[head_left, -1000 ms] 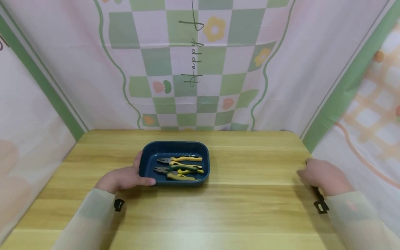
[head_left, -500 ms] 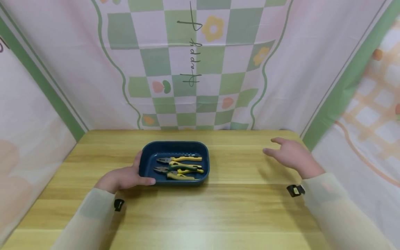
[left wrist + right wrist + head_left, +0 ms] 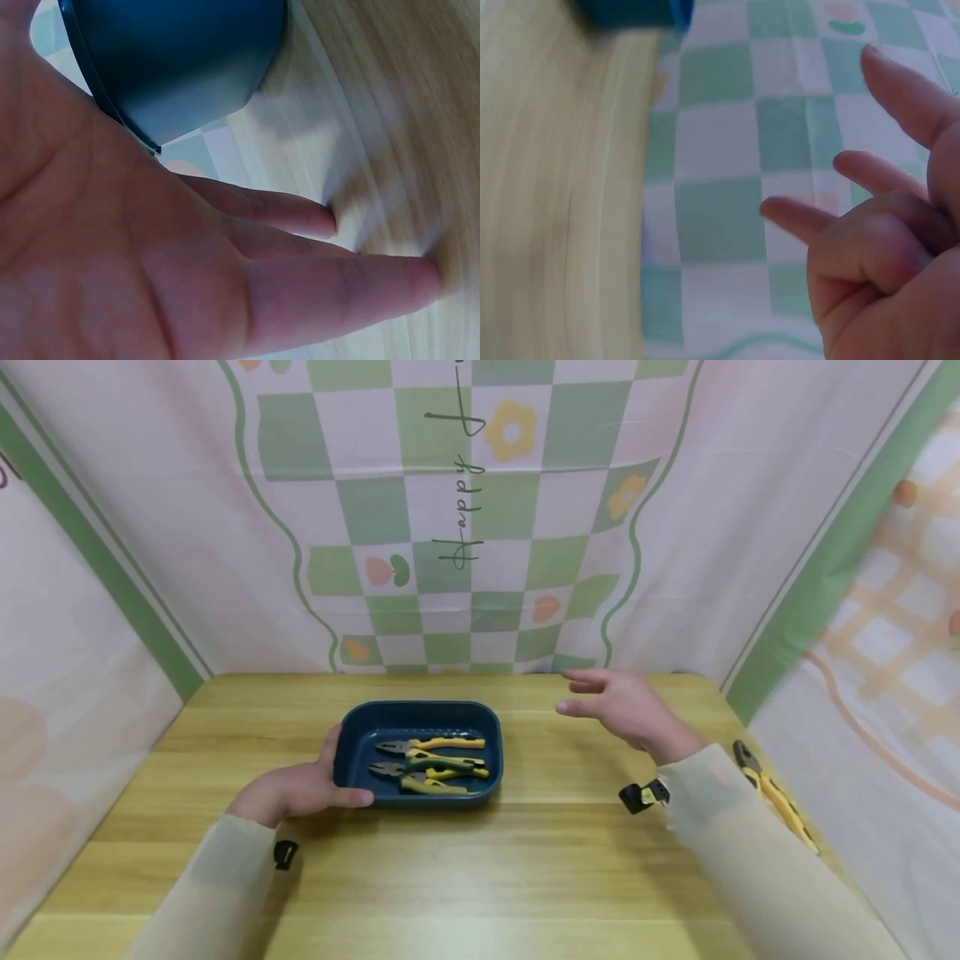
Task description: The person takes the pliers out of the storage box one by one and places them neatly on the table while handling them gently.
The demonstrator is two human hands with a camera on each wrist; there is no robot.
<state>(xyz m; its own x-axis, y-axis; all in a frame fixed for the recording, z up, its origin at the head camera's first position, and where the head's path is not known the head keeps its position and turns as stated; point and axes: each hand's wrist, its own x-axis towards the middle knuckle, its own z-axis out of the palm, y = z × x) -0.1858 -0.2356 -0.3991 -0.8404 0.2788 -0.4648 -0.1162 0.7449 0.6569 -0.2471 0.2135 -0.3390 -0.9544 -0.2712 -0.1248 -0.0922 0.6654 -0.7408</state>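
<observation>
A dark blue tray (image 3: 442, 800) holds several pliers (image 3: 448, 742) with yellow or green handles, heads to the left. My left hand (image 3: 300, 785) touches the tray's left end, its thumb at the near corner. In the left wrist view the fingers of that hand (image 3: 165, 232) stretch straight past the tray (image 3: 180, 67) to the table. Empty and above the table, my right hand (image 3: 630, 710) is right of the tray, fingers pointing left. The right wrist view shows that hand (image 3: 900, 255) with some fingers extended, others bent, and the tray's edge (image 3: 630, 9) blurred.
Another pair of yellow-handled pliers (image 3: 776, 797) lies at the right edge of the wooden table (image 3: 465, 877), beside my right sleeve. A checked cloth (image 3: 438, 518) hangs behind the table, and patterned cloths hang at both sides.
From the table's right edge my right hand has moved left toward the tray, its fingers spread out. The pliers at that edge now show. My left hand and the tray have stayed put.
</observation>
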